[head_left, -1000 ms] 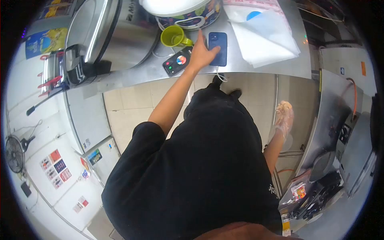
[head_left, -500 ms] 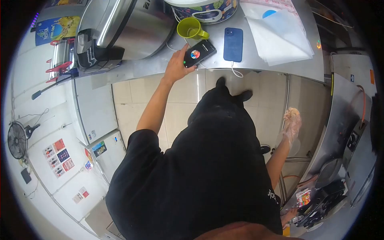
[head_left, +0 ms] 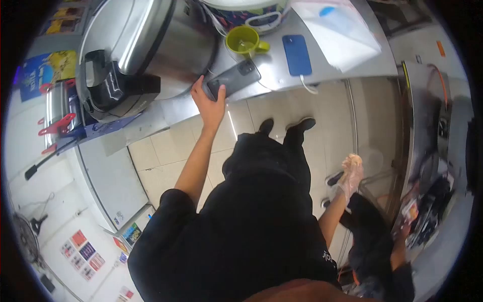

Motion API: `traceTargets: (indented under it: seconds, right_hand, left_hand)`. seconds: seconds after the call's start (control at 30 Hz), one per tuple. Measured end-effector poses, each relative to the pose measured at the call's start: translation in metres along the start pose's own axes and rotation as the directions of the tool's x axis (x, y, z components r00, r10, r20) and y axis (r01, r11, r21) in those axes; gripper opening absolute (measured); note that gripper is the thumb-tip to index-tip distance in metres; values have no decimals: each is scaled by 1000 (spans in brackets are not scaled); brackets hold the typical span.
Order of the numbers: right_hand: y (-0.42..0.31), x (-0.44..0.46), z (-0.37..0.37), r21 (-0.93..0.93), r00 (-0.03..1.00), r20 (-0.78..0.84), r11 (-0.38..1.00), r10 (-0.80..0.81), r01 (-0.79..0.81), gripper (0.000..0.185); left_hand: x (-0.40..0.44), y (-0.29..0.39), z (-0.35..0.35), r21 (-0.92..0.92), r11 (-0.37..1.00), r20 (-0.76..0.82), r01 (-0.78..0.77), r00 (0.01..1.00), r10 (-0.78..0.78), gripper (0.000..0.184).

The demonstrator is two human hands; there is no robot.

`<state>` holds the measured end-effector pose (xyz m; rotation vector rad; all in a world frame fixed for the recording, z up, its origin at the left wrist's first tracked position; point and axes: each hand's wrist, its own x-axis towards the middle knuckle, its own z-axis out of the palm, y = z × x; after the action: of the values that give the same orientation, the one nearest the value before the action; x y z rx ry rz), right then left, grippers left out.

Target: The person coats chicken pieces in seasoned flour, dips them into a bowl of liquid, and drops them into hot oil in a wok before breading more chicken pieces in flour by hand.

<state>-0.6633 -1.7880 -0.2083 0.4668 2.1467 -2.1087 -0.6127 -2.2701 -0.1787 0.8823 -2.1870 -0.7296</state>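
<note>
Holds a dark phone (head_left: 237, 79) in the left hand (head_left: 208, 106) at the near edge of the table (head_left: 274, 65), upper middle of the frame. Clamps thumb and fingers on its lower-left end, back and lenses facing up, likely because of that end's easy reach. Cannot tell whether fully lifted or partly resting.

Just above in the frame, a green cup (head_left: 242, 42), upright, perhaps set back against knocks. To the right, a blue phone (head_left: 297, 55), face down, with a white cable (head_left: 308, 84) looping past the edge, probably placed there to suit the cord. Behind, a patterned container (head_left: 241, 16); at upper right, white sheets (head_left: 344, 43); at upper left, a steel cooker (head_left: 178, 48).

Hangs the right hand (head_left: 352, 173), in a clear glove, over the floor (head_left: 327, 116) at right, well apart from the table, presumably to avoid smears. Fingers there curled; together or apart, cannot tell. At lower right, a co-worker (head_left: 371, 239) in black.
</note>
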Motion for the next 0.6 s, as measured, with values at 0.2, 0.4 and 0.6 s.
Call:
traceTargets:
  seconds: [0.2,0.4,0.6]
  right_hand:
    - [12,-93,-18,128,983,-170,990,73,-51,29]
    - [44,-232,-88,207,860,-504,956,-80,210,33]
    - [139,-424,-154,232,435,-899,902,56,363,37]
  left_hand:
    - [-65,53,22,-319,913,381,-255,847,370,52]
    - [-154,124,65,-643,647,609,-410,239,757,45]
    - [-318,166,107,-845,313,460,-434,-290,839,43]
